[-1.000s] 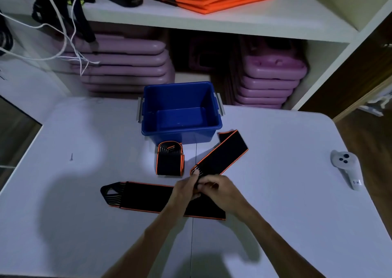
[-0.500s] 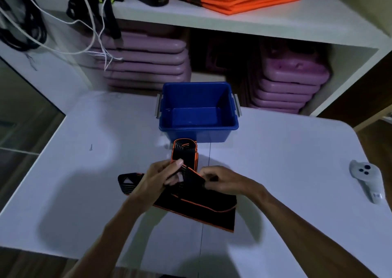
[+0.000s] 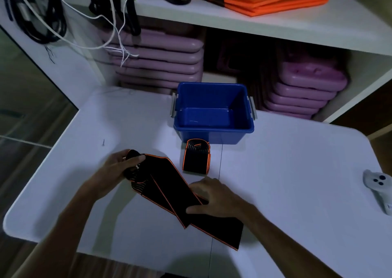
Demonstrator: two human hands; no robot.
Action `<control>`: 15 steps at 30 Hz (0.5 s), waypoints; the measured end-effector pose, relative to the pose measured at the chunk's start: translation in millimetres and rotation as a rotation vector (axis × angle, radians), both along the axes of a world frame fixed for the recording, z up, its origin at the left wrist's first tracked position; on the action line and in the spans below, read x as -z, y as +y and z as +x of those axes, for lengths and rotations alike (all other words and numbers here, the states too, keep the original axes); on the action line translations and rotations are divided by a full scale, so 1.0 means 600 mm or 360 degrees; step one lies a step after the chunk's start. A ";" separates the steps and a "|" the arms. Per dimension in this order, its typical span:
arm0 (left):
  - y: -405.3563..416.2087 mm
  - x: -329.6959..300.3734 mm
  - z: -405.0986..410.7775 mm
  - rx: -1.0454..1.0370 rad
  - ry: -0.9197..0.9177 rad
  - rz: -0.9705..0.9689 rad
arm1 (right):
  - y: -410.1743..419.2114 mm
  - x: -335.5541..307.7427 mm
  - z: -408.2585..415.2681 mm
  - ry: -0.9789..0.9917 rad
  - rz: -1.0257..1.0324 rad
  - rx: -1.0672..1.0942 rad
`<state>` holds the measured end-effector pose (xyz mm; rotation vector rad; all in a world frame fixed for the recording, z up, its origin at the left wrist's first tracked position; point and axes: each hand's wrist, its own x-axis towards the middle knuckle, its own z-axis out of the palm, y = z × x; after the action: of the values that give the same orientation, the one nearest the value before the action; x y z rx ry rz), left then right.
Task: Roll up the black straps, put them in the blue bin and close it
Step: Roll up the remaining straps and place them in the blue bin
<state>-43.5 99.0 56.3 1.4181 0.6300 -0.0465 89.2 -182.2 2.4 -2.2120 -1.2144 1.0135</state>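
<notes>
Only 1 view is given, from a wide-angle camera worn on the person's head, looking forward and steeply down over the near edge of the white tabletop [image 3: 297, 171]. It sits close, so both forearms enter from the bottom of the frame and the 2 hands fill the lower middle. The view faces the tabletop's far edge, where a white shelf unit [image 3: 275, 29] crosses the top, its lines bowed by the lens.

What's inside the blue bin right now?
Nothing visible: the blue bin shows a bare floor and no lid on it. The near wall hides the floor's front strip. One rolled strap stands on the table just in front of it.
</notes>
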 end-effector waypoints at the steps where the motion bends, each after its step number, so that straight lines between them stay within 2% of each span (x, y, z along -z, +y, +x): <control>1: 0.001 0.002 0.000 0.0006 0.0047 0.0014 | 0.009 0.008 -0.011 -0.0167 -0.0064 -0.0079; 3: 0.008 0.007 -0.001 -0.0038 0.0138 0.0038 | 0.014 0.018 -0.025 -0.0320 -0.0134 -0.0061; 7: 0.021 0.009 -0.002 -0.0160 0.0289 0.0186 | 0.004 0.025 -0.039 -0.0388 -0.0101 0.0211; 9: 0.021 0.008 0.000 -0.0197 0.0299 0.0188 | 0.007 0.031 -0.050 -0.0543 -0.0181 0.0304; 12: 0.015 0.006 0.008 -0.0114 0.0282 0.0146 | 0.028 0.044 -0.080 -0.0774 -0.0332 0.0424; 15: 0.008 0.005 0.012 -0.0036 0.0258 0.0149 | 0.059 0.058 -0.102 -0.0840 -0.0333 0.0435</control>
<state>-36.1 104.0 53.4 1.5074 0.7905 -0.1161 27.8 -146.8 -32.4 -2.8302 -0.9882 0.4766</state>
